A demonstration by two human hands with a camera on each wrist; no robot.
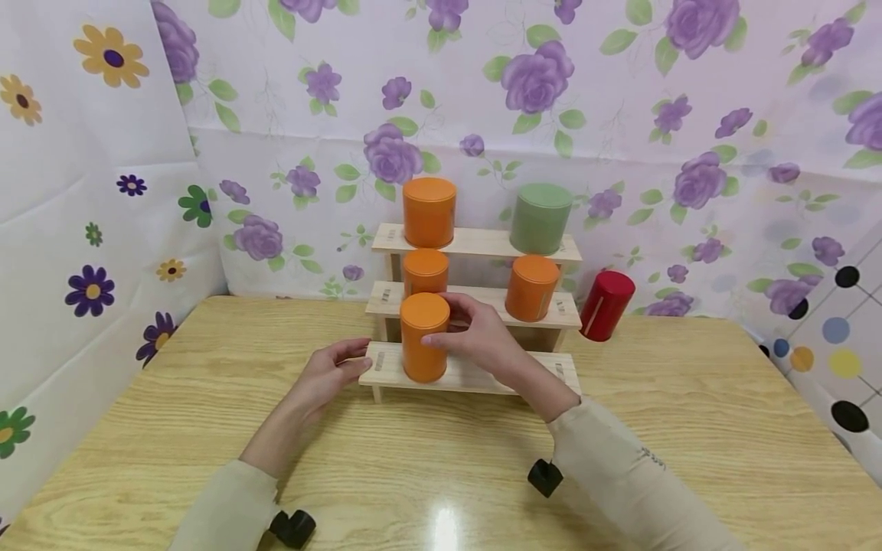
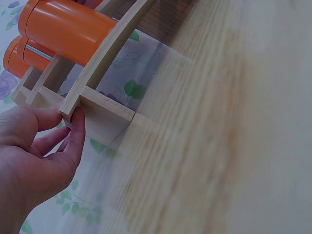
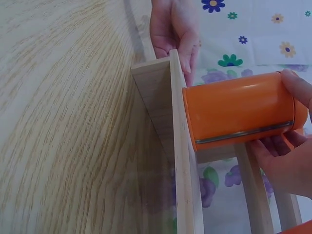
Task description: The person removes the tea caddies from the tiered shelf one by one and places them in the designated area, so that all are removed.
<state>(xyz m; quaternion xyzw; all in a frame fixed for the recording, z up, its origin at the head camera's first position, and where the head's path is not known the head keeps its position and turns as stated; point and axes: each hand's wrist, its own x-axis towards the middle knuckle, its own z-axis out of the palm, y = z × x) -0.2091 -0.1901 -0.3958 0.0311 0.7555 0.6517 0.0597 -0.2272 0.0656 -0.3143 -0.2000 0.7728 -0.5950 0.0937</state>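
Orange lidded cylindrical canister (image 1: 424,352), gripped by the right hand (image 1: 485,340), stands on the bottom step of a pale wooden three-tier shelf (image 1: 475,376); the left hand (image 1: 332,375) pinches that step's nine-o'clock end. Behind it, two orange cylindrical canisters (image 1: 429,214) rise at twelve, another orange canister (image 1: 532,291) at two, a pale green one (image 1: 540,222) past one; a red one (image 1: 608,306) is near three. Wood-grain tabletop (image 1: 413,459) spreads toward six.

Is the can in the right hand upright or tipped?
Upright: the orange can stands base-down on the lowest shelf, round top facing up, the right hand gripping it.
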